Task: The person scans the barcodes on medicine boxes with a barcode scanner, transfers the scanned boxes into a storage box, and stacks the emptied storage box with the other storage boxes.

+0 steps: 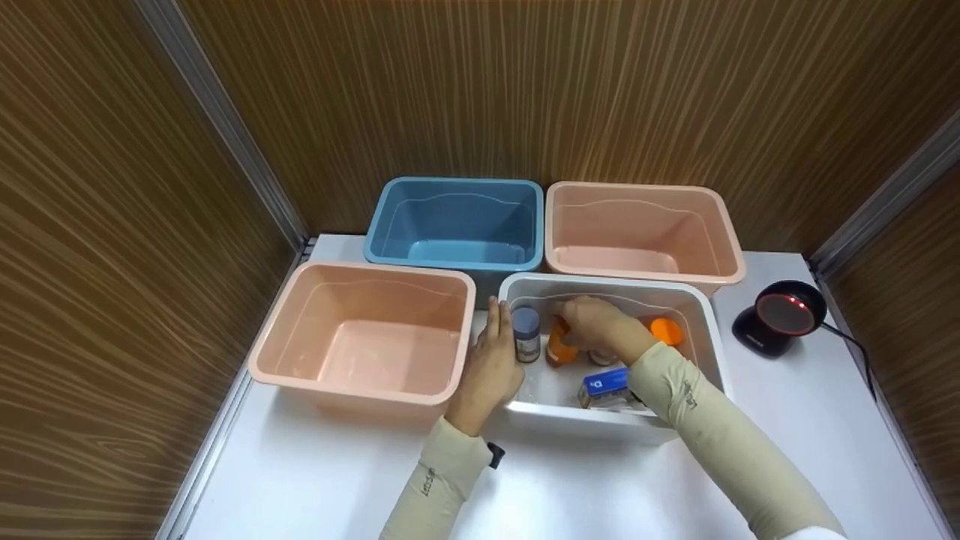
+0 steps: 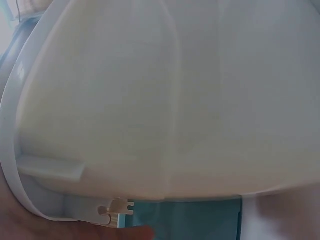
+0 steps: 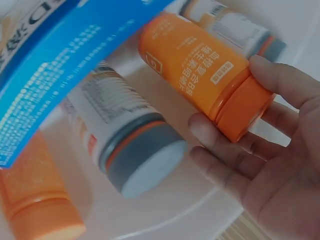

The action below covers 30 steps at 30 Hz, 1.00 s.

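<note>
My right hand (image 1: 600,324) reaches into the white bin (image 1: 585,418). Its thumb and fingers hold an orange supplement bottle (image 3: 195,65) by the cap. Left of that in the head view stands a white bottle with a grey cap (image 1: 527,345). Another grey-capped bottle (image 3: 125,115) lies close to my fingers, partly hidden in the head view by my right hand. A blue box (image 1: 606,382) and a second orange bottle (image 1: 666,331) are also in the bin. My left hand (image 1: 491,371) rests with straight fingers along the bin's left rim.
A pink bin (image 1: 360,392) stands left of the white one. Behind are a blue bin (image 1: 450,265) and another pink bin (image 1: 637,274). A black device with a red-lit disc (image 1: 784,311) and cable sits on the right. Wood-patterned panels (image 1: 480,90) enclose the table.
</note>
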Motion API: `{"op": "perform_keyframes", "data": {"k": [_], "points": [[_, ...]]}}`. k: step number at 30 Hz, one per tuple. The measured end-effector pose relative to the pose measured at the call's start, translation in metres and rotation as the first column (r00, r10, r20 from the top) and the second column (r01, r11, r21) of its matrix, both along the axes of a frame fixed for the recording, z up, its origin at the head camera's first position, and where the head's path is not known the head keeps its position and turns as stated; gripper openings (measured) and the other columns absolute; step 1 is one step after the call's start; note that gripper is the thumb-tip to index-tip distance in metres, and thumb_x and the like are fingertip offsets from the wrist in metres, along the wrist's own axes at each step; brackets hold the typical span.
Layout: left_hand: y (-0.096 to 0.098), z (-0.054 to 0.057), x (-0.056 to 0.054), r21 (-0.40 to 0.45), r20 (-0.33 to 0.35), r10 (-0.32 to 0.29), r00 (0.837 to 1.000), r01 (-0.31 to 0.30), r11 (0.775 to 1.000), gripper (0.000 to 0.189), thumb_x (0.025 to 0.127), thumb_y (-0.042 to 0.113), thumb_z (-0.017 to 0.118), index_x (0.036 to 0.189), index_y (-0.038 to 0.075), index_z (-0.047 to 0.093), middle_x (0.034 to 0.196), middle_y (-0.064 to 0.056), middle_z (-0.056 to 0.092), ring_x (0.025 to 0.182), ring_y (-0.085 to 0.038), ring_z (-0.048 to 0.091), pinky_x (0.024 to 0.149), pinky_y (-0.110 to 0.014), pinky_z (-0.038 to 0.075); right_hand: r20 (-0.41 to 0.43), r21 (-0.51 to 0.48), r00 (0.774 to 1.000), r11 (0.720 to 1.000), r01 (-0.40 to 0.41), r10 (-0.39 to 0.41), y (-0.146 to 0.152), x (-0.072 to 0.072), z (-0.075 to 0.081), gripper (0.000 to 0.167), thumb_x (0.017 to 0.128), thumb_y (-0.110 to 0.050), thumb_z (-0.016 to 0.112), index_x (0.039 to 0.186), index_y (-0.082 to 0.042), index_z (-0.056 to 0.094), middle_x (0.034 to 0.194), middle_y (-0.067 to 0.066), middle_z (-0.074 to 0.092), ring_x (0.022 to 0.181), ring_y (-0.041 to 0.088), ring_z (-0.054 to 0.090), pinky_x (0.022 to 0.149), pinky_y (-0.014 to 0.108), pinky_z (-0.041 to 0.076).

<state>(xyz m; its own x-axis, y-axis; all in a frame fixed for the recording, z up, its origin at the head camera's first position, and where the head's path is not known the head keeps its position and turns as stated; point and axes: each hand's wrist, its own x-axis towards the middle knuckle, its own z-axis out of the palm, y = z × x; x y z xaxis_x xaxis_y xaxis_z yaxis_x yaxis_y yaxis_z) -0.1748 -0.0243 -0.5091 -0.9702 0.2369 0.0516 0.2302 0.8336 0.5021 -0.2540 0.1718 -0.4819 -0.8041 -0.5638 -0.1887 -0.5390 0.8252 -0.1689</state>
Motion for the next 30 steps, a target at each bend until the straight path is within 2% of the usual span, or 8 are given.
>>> {"op": "perform_keyframes", "data": {"k": [5,11,16,21,30], "points": [[0.001,-0.001,0.0,0.016,0.004,-0.002,1.0,0.002,1.0,0.092,0.086,0.002,0.064,0.16,-0.002,0.011,0.167,-0.021,0.002,0.12,-0.035,0.056,0.098,-0.046,0.046,0.008,-0.042,1.0,0.999,0.009,-0.009,0.007,0.002,0.018,0.016,0.084,-0.008,0.078,0.096,-0.002,0.069,0.077,0.006,0.061,0.07,0.026,0.057,0.073,0.041,0.053],[0.0,-0.002,0.001,0.029,0.007,-0.006,1.0,0.006,1.0,0.09,0.086,0.001,0.062,0.16,-0.002,0.01,0.167,-0.019,-0.002,0.106,-0.032,0.061,0.092,-0.045,0.049,0.006,-0.111,1.0,0.994,0.017,-0.016,0.018,0.007,0.036,0.021,0.084,-0.007,0.078,0.1,-0.003,0.065,0.08,0.006,0.061,0.073,0.025,0.057,0.072,0.042,0.053],[-0.001,-0.001,0.001,0.041,0.017,-0.003,1.0,0.002,0.999,0.089,0.088,0.001,0.06,0.161,-0.001,0.009,0.168,-0.019,-0.002,0.1,-0.03,0.06,0.09,-0.044,0.049,-0.025,-0.143,1.0,0.99,0.008,-0.011,0.026,0.016,0.051,0.03,0.085,-0.008,0.079,0.113,-0.003,0.069,0.091,0.01,0.064,0.081,0.028,0.058,0.078,0.043,0.053],[-0.001,0.0,0.0,0.035,0.019,-0.002,1.0,0.001,0.999,0.09,0.087,0.002,0.061,0.161,-0.001,0.008,0.167,-0.021,0.0,0.101,-0.029,0.06,0.089,-0.044,0.05,0.007,-0.171,0.999,0.985,0.037,-0.036,0.032,0.023,0.062,0.041,0.087,-0.008,0.076,0.126,-0.005,0.068,0.103,0.012,0.065,0.09,0.029,0.059,0.084,0.045,0.052],[-0.001,-0.002,0.001,0.015,0.004,-0.004,1.0,0.004,1.0,0.088,0.088,0.001,0.061,0.16,-0.003,0.011,0.167,-0.022,0.001,0.101,-0.028,0.062,0.089,-0.043,0.05,0.038,-0.174,0.995,0.98,0.099,-0.094,0.042,0.033,0.081,0.035,0.086,-0.008,0.071,0.119,-0.018,0.068,0.104,0.009,0.056,0.086,0.029,0.057,0.078,0.044,0.051]]}}
